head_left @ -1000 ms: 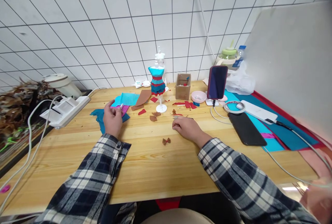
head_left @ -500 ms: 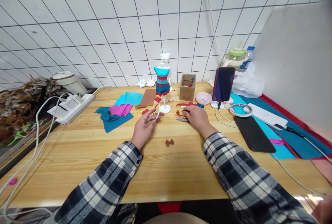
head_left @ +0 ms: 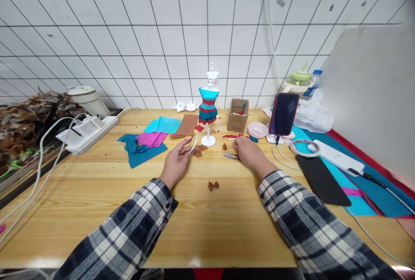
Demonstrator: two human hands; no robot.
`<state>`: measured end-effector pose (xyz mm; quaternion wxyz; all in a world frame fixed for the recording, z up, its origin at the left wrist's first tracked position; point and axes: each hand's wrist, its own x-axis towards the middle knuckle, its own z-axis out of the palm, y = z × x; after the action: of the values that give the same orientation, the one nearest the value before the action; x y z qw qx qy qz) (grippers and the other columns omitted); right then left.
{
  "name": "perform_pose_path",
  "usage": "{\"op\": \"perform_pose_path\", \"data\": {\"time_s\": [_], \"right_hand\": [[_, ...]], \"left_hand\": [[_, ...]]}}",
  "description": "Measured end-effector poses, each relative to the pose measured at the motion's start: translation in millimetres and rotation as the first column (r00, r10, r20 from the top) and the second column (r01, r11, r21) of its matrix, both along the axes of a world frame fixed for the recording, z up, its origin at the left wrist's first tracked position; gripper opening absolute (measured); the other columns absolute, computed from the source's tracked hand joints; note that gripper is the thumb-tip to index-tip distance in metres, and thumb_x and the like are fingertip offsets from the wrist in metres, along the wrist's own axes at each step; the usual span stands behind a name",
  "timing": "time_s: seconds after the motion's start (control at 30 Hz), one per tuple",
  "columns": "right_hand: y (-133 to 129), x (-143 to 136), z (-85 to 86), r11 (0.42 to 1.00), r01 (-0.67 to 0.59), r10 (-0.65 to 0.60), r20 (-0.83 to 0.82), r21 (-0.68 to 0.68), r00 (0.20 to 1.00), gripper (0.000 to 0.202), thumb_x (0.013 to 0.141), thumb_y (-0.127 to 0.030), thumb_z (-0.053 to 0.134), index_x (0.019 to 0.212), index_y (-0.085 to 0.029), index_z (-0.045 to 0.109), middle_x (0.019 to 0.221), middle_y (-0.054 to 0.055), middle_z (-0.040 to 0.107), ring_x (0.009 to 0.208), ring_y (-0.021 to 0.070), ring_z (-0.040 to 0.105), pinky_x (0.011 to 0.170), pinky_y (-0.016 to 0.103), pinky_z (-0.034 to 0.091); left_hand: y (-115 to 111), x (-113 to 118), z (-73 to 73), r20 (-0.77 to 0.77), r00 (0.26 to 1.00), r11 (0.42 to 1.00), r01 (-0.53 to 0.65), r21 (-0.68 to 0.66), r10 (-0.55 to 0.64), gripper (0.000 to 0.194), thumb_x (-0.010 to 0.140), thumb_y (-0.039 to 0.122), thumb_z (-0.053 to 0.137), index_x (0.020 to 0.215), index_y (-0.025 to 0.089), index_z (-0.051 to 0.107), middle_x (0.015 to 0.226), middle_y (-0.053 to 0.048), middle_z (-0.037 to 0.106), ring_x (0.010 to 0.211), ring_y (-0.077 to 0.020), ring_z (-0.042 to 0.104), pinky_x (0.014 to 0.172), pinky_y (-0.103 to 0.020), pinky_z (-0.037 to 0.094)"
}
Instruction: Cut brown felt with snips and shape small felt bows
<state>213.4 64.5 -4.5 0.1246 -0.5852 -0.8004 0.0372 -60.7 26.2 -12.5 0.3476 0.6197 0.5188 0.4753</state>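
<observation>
My left hand (head_left: 177, 163) is closed in a pinch on a thin, curved white strip (head_left: 194, 143), which points up from the fingertips. Brown fabric scraps (head_left: 198, 151) lie just beyond it. My right hand (head_left: 249, 153) rests low over the table, fingers pressed together; whatever they may hold is hidden. Beside its fingertips lie thread snips (head_left: 231, 156), a small brown scrap (head_left: 225, 146) and red fabric strips (head_left: 232, 136). A brown bow with a red middle (head_left: 213, 185) lies between my forearms. Behind stands a small white dress form in a layered blue and red dress (head_left: 208, 102).
Fabric pieces (head_left: 155, 139) lie left of the hands. At the back right are a cardboard box (head_left: 238, 115), a pink bowl (head_left: 257, 130) and an upright phone (head_left: 284, 114). A black phone (head_left: 324, 180) and cables lie right; a power strip (head_left: 87, 130) sits left.
My view has shifted, so the table things appear a little lower. The left hand still pinches the white strip. The right hand stays by the snips, its fingertips slightly shifted.
</observation>
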Motion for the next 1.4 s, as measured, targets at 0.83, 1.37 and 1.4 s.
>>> {"op": "perform_pose_path", "data": {"time_s": [0.83,1.37,1.4], "right_hand": [[54,-38,44.5,0.980,-0.093,0.091,0.020,0.179,0.996,0.034,0.093,-0.032,0.038,0.105,-0.018,0.067,0.103,0.011,0.067,0.094,0.0236,0.059,0.078,0.030,0.040],[85,-66,-1.8,0.996,-0.041,0.046,0.067,-0.079,0.997,0.026,0.086,-0.016,0.049,0.101,-0.019,0.070,0.102,0.013,0.070,0.094,0.0246,0.064,0.081,0.031,0.046],[83,-64,-0.9,0.997,-0.036,0.041,0.063,-0.071,0.997,0.027,0.086,-0.016,0.048,0.103,-0.019,0.069,0.100,0.014,0.070,0.093,0.0250,0.064,0.079,0.031,0.046]], "left_hand": [[20,-4,-16.3,0.118,0.987,0.993,-0.111,0.046,0.105,0.045,0.084,0.020,0.053,0.129,0.017,0.050,0.102,-0.010,0.071,0.106,-0.0217,0.065,0.098,-0.040,0.047],[21,-5,-14.9,0.127,0.983,0.991,-0.133,0.024,0.129,0.041,0.083,0.016,0.052,0.124,0.015,0.053,0.100,-0.010,0.071,0.105,-0.0227,0.066,0.096,-0.040,0.048],[21,-5,-15.3,0.130,0.984,0.991,-0.128,0.026,0.123,0.041,0.083,0.016,0.052,0.124,0.015,0.053,0.101,-0.011,0.071,0.104,-0.0227,0.066,0.096,-0.040,0.048]]}}
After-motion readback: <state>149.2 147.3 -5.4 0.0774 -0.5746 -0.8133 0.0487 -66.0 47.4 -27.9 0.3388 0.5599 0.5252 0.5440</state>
